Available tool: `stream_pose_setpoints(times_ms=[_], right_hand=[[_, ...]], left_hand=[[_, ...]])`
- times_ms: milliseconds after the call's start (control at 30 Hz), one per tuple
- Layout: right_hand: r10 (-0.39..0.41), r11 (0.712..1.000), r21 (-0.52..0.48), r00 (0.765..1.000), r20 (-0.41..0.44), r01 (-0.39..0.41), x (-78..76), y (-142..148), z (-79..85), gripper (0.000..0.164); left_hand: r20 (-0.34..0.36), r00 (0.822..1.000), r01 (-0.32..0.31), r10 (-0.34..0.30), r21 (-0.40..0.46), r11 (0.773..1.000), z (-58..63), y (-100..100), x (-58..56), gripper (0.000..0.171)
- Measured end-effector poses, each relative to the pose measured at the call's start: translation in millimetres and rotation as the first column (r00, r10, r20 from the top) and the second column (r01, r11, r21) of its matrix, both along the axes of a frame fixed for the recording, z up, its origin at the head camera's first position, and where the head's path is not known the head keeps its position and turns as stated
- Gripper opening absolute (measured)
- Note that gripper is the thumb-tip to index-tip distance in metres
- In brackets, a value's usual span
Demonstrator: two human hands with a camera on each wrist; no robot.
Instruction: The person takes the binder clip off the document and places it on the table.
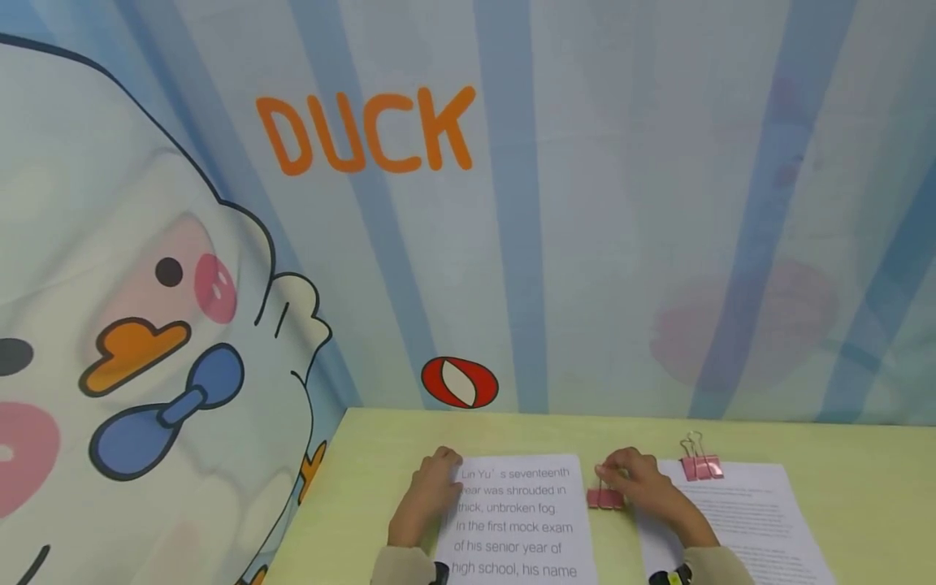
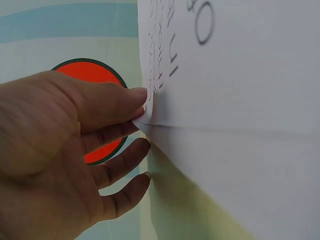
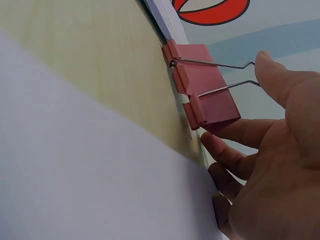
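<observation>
My left hand (image 1: 427, 494) is at the upper left corner of a large-print sheet (image 1: 517, 520). In the left wrist view its thumb and index finger pinch that corner of the paper (image 2: 240, 80), while the other fingers (image 2: 122, 162) are spread below. My right hand (image 1: 647, 485) holds a pink binder clip (image 1: 605, 499) by its wire handles, just right of the same sheet. The right wrist view has the thumb at the ends of the silver handles, with the clip's pink body (image 3: 207, 85) tilted and the other fingers below it.
To the right lies a small-print document (image 1: 738, 520), with another pink binder clip (image 1: 702, 467) on its top edge. Both papers are on a pale yellow table (image 1: 351, 487). A printed curtain (image 1: 585, 203) with a duck drawing rises directly behind the table.
</observation>
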State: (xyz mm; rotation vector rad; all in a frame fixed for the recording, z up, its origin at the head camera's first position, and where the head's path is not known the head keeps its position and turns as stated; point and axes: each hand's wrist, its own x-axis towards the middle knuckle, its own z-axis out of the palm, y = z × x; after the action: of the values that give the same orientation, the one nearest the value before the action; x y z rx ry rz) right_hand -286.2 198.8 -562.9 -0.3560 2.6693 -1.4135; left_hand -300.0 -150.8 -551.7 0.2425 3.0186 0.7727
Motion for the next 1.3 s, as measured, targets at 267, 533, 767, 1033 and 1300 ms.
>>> stream_pose_setpoints(times_ms=[267,533,767,1033,1300], right_hand=[[0.01,0.998,0.067,1.0,0.0,-0.01,0.7,1.8,-0.9,0.034],[0.022,0.996,0.085,1.0,0.001,-0.022,2.0,2.6,-5.3,0.036],[0.012,0.996,0.086,1.0,-0.002,-0.011,2.5,-0.7,-6.2,0.037],[-0.009,1.0,-0.017,1.0,0.013,0.009,3.0,-1.8,-0.3,0.042],[0.034,0.996,-0.079,0.999,0.0,-0.034,-3.0,3.3,12.0,0.044]], left_hand=[[0.042,0.999,0.019,-0.021,0.038,0.999,0.3,-1.9,2.8,0.043],[0.106,0.994,0.008,-0.016,0.084,0.996,3.9,-2.7,9.1,0.047],[0.126,0.992,0.006,-0.023,0.13,0.992,10.4,-10.7,12.9,0.049],[0.048,0.996,0.066,-0.076,0.188,0.98,14.7,-24.9,12.4,0.047],[-0.009,0.998,0.062,-0.062,0.134,0.989,28.6,-22.6,10.7,0.048]])
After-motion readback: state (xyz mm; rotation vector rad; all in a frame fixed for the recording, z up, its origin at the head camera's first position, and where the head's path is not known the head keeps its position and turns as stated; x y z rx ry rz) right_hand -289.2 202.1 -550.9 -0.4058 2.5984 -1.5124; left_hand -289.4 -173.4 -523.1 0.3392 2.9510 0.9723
